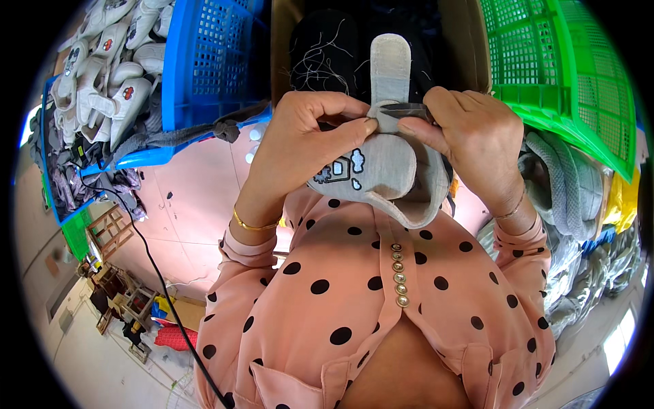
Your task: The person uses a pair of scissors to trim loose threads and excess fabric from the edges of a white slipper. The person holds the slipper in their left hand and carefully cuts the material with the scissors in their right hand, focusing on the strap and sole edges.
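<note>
I hold a grey fabric baby shoe (381,170) with a small embroidered patch close to my chest. My left hand (300,143) pinches its upper edge near the strap. My right hand (470,133) grips a small dark thread snipper (403,109) against the same edge, and also steadies the shoe from the right. The shoe's light grey strap (390,65) sticks up away from me. My pink polka-dot sleeves frame the shoe on both sides.
A blue plastic basket (204,61) stands at upper left beside a pile of white shoes (109,61). A green basket (558,61) is at upper right. Dark fabric with loose threads (327,54) lies behind the shoe. Grey fabric pieces (565,184) are heaped at right. A black cable (146,252) runs across the pink floor.
</note>
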`<state>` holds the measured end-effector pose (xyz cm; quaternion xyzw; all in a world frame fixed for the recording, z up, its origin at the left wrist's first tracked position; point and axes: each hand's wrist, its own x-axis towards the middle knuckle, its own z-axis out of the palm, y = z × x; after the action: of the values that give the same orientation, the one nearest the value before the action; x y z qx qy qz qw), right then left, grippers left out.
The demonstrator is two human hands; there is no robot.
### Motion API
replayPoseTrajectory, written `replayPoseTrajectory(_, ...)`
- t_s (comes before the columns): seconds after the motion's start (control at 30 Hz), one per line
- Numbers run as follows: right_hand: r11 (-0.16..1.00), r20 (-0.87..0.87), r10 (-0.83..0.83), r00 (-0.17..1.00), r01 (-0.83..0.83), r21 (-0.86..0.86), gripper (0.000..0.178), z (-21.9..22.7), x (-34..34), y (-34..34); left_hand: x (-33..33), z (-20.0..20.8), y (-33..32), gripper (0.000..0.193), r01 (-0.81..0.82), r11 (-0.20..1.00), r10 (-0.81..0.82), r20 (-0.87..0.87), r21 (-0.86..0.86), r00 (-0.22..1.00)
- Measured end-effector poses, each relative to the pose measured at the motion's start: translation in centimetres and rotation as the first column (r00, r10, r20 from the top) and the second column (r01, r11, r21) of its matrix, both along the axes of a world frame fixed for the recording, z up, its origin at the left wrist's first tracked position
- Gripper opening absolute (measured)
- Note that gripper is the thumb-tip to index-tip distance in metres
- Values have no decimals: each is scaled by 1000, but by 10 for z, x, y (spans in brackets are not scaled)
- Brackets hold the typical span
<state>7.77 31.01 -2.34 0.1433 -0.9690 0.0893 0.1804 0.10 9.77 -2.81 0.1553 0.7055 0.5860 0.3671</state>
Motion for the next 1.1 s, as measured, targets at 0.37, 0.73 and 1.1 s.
replayPoseTrajectory(0.37,999,24,-19,1000,20,-43,39,6,0,-1,1,6,0,15,12,1000,-11,-59,17,998)
replayPoseTrajectory(0.73,999,14,-22,1000,23,-29,37,16,-1,-5,3,11,2,15,-1,999,6,-113,44,994)
replayPoseTrajectory(1.1,460,421,353,835,237,-856,38,-7,-12,12,4,7,4,13,-33,998,36,-77,49,996)
